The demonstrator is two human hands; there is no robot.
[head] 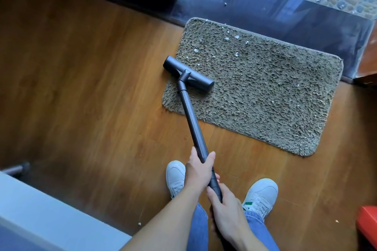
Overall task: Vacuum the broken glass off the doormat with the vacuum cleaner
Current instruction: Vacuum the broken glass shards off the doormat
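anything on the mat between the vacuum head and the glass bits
Nothing visible. The vacuum head sits at the left edge of the doormat, and the glass shards lie beyond it on open pile.

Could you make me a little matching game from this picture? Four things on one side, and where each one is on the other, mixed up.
Things:
1. vacuum head
2. glass shards
3. left hand
4. red object

Places:
A. at the right edge of the view, on the wooden floor
B. gripping the vacuum tube, nearer the head than the right hand
C. scattered mostly over the far part of the doormat
D. on the doormat's left edge

Pairs: 1-D, 2-C, 3-B, 4-A.
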